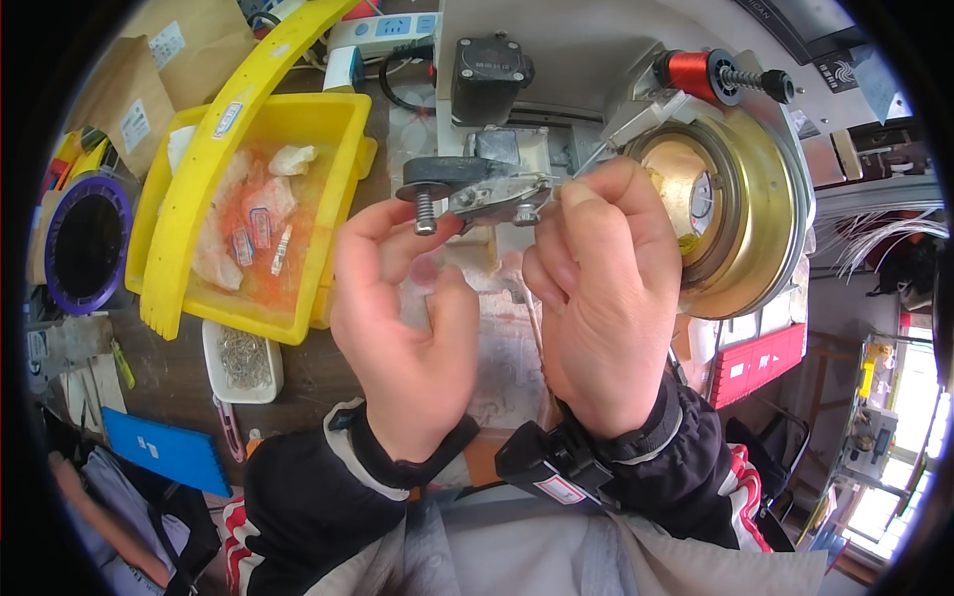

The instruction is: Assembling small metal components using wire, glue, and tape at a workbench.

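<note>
Both hands raised over the worktop, in front of a winding machine. Left hand palm toward the camera, thumb and fingertips pinched under a small metal bracket with a bolt sticking down from its left end. Right hand back toward the camera, fingers curled and pinched at the right end of the same bracket, just beside a thin wire running up toward the machine. Hands close together, nearly touching at the fingertips, both clamped on the bracket. Bracket held up between the hands, close in front of the machine's black block. Big brass-coloured ring right of the right hand, red spool above it. Yellow bin left of the left hand, holding orange scraps and small bags, long yellow plastic strip lying across it. Small white tray of metal clips below the bin. Purple round reel at far left. Blue sheet at lower left. Red box at lower right. Black sleeves with white and red trim on both forearms.
</note>
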The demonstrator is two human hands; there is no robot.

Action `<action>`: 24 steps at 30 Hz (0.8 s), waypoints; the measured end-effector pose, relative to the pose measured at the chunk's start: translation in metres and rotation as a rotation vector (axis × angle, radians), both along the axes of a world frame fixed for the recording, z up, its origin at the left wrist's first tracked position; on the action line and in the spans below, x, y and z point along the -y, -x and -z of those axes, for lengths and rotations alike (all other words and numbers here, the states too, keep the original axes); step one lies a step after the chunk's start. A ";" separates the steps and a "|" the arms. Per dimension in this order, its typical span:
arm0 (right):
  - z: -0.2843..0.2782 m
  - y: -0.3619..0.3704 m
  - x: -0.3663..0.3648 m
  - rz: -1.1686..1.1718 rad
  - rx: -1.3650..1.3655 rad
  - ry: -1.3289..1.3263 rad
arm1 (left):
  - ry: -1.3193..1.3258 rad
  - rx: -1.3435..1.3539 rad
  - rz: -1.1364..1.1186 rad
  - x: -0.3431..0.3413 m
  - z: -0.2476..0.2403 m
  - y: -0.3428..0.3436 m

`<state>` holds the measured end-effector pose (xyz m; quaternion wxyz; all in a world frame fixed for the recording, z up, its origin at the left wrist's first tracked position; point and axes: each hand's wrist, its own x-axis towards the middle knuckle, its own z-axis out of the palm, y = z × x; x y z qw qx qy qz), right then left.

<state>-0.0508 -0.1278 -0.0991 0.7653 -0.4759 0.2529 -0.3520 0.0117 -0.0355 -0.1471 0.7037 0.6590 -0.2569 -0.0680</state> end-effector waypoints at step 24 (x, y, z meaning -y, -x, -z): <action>-0.011 0.067 -0.014 -0.358 -0.122 -0.406 | -0.342 0.950 0.068 -0.012 -0.030 -0.008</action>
